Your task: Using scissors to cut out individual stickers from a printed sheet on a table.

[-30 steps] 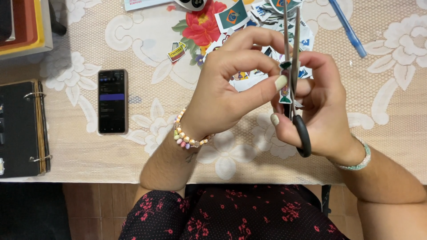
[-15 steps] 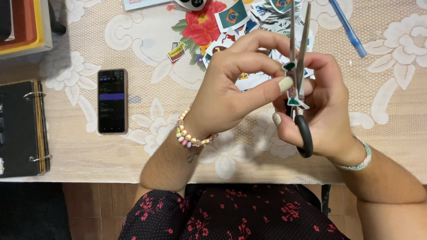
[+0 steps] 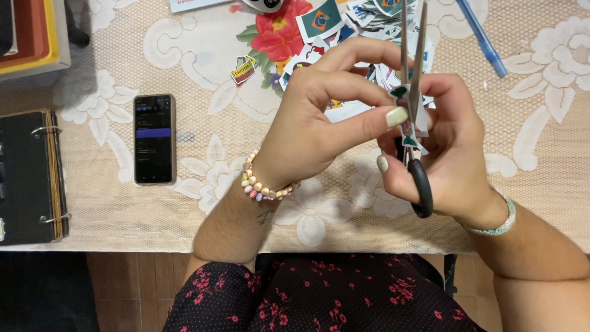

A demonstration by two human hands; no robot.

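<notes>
the right hand (image 3: 452, 154) is closed through the black handle of the scissors (image 3: 413, 117), right of the frame centre, and the 2 blades point up toward the top edge, a little apart. the left hand (image 3: 319, 126) is closed in a pinch on a small paper cut-out (image 3: 410, 120), white with green and red print, and holds it just between the blades. the cut-out looks very light and thin, so i judge it bends and tears easily; it is best held at its edge, near the cutting line but away from the blades, as the thumb and finger do now. the scissors look stiff and hard, and the handle loops are the safe place to hold them.

the lace tablecloth (image 3: 541, 141) covers the table. at the left edge lies a black ring binder (image 3: 27, 175), and in the upper left corner a stack of books in red and yellow (image 3: 27, 37). a dark phone (image 3: 153, 138) lies left of centre, screen up. at upper centre there is a pile of cut stickers (image 3: 319, 24), some square with green and blue, beside a printed red flower (image 3: 279, 34). a blue pen (image 3: 482, 37) lies at upper right. a small yellow and green sticker (image 3: 243, 69) lies alone, left of the pile.
</notes>
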